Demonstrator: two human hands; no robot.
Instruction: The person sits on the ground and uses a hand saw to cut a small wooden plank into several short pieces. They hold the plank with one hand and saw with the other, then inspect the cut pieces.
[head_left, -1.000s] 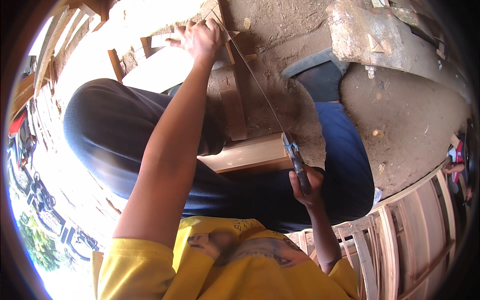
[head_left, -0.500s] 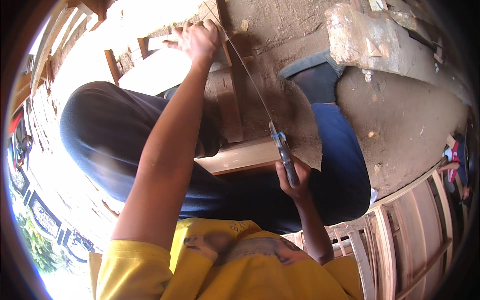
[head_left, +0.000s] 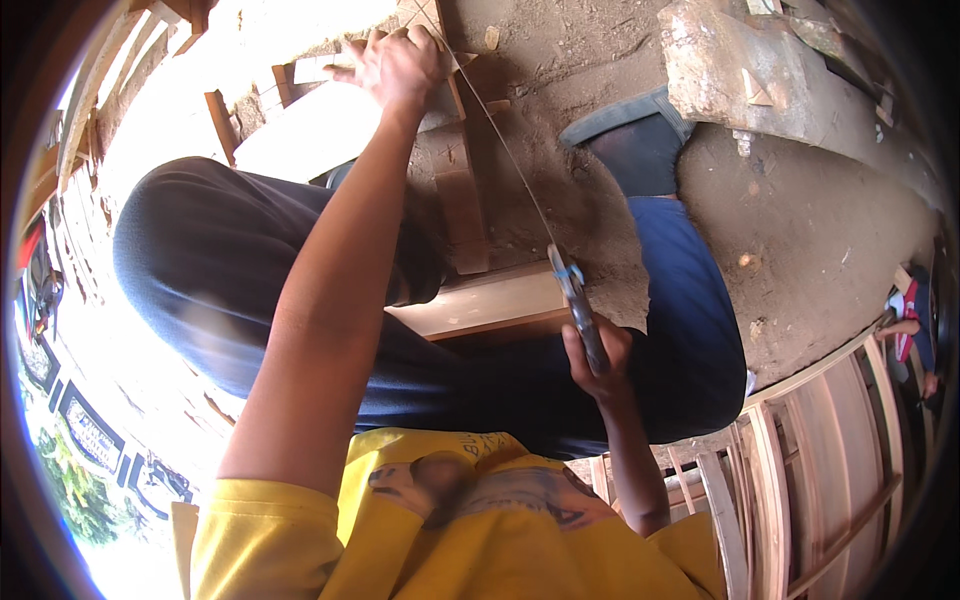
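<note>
My right hand [head_left: 602, 358] is closed around the dark handle of a handsaw [head_left: 520, 180], near my bent right leg. Something blue is wrapped at the base of its handle. The thin blade slants away to the upper left, passing just right of my left hand [head_left: 400, 68]. That hand bears down on a wooden board [head_left: 416, 14] at the far end, fingers bent over it and thumb stuck out to the left. Lines cross the board's bright face beside the blade. Whether the teeth sit in a cut cannot be made out.
A pale wooden block [head_left: 490, 298] lies between my legs. My right shoe [head_left: 635, 150] rests on the dirt floor beside a large rough log-like piece [head_left: 770, 80]. Slatted wooden frames [head_left: 820, 470] stand at lower right, with another person [head_left: 915, 330] beyond them.
My right hand has drawn the saw slightly back toward me and to the right. My left hand stays on the board, almost unmoved.
</note>
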